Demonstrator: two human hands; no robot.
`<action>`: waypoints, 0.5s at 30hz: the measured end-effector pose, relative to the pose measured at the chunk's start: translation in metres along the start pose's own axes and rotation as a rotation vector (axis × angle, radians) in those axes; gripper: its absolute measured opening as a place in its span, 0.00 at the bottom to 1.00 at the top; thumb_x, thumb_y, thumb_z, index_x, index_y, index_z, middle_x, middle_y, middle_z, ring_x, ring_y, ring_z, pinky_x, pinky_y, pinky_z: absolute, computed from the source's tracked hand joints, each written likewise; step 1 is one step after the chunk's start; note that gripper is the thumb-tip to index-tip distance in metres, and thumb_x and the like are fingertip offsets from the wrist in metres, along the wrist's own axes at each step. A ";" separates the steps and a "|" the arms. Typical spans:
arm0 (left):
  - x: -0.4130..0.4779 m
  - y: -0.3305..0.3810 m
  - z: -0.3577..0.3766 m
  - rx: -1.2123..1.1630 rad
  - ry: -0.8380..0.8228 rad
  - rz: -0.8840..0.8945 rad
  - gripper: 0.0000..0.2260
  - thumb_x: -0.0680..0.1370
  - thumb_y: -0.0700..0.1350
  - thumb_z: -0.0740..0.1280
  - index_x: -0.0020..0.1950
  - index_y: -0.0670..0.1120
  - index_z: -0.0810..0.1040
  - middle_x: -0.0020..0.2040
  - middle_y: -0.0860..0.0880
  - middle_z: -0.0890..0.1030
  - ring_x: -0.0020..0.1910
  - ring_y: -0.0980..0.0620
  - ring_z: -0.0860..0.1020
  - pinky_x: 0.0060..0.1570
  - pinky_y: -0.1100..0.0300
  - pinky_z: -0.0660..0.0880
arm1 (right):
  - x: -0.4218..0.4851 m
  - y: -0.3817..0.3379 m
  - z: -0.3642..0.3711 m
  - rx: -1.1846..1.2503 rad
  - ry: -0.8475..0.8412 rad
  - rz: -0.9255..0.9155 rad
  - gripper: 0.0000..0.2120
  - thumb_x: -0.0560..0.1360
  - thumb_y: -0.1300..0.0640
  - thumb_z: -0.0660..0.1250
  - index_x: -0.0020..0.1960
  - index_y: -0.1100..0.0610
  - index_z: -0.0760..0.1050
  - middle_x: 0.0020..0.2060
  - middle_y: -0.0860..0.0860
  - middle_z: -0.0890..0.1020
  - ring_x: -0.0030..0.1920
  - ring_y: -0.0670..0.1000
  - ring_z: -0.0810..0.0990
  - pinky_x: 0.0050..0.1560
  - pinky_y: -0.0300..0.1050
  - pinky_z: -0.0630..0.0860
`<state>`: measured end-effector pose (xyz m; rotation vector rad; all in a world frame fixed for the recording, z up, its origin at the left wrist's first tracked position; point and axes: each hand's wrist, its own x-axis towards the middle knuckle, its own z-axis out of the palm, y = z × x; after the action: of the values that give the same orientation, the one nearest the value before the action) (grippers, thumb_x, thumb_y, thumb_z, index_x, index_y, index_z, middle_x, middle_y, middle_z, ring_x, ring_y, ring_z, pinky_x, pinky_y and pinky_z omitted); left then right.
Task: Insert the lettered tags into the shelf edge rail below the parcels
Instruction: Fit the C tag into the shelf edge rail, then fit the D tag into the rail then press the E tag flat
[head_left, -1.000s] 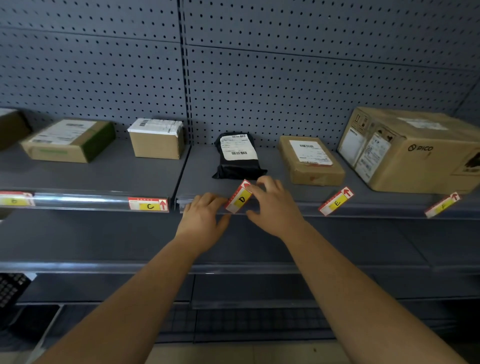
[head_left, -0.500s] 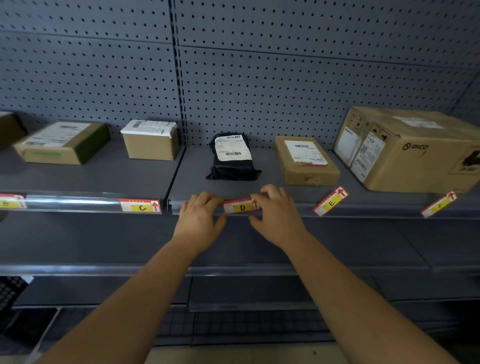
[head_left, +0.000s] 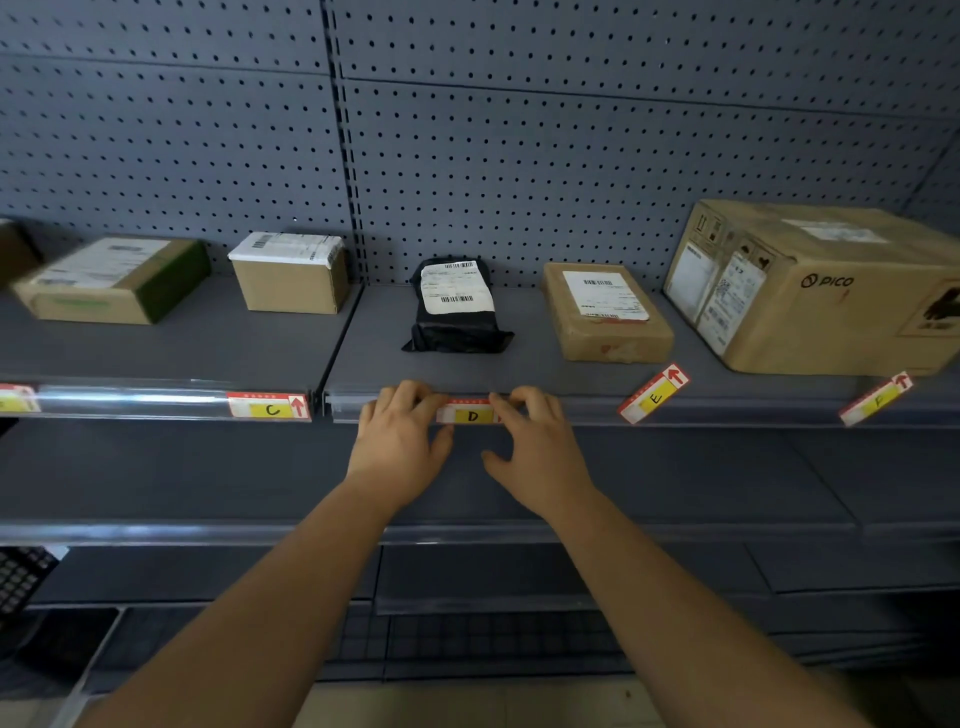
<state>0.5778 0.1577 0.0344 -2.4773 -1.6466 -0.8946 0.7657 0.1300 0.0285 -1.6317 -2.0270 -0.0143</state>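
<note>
- Head view: clamped on both ends of D tag (head_left: 472, 415) with curled fingertips of left hand (head_left: 400, 441) and right hand (head_left: 535, 447).
- Lies level along rail (head_left: 737, 410), at 6 o'clock of black parcel (head_left: 457, 306).
- Flanked by seated C tag (head_left: 270, 408) at 9 o'clock, tilted E tag (head_left: 653, 397) and F tag (head_left: 875, 401) at 3 o'clock.
</note>
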 end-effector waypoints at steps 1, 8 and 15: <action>-0.001 0.000 0.000 0.002 0.006 -0.003 0.16 0.74 0.49 0.68 0.60 0.47 0.77 0.54 0.48 0.74 0.54 0.45 0.72 0.55 0.48 0.69 | 0.000 0.000 0.001 -0.001 -0.002 -0.003 0.33 0.70 0.49 0.72 0.72 0.55 0.68 0.61 0.52 0.70 0.62 0.54 0.68 0.59 0.52 0.73; 0.002 0.001 -0.002 0.016 -0.005 -0.003 0.15 0.74 0.48 0.68 0.60 0.47 0.77 0.54 0.48 0.74 0.53 0.46 0.72 0.55 0.48 0.70 | 0.001 0.003 -0.004 0.029 -0.027 0.003 0.32 0.70 0.48 0.72 0.71 0.54 0.69 0.61 0.51 0.69 0.63 0.53 0.67 0.59 0.52 0.72; 0.000 -0.001 -0.006 0.004 -0.063 -0.003 0.16 0.75 0.50 0.66 0.63 0.48 0.75 0.58 0.49 0.73 0.57 0.47 0.70 0.59 0.48 0.66 | 0.000 -0.002 -0.009 0.029 -0.092 0.039 0.34 0.71 0.46 0.72 0.73 0.53 0.65 0.63 0.50 0.68 0.64 0.52 0.66 0.61 0.51 0.70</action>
<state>0.5743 0.1566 0.0388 -2.5254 -1.6696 -0.8208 0.7669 0.1269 0.0369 -1.6814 -2.0532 0.1047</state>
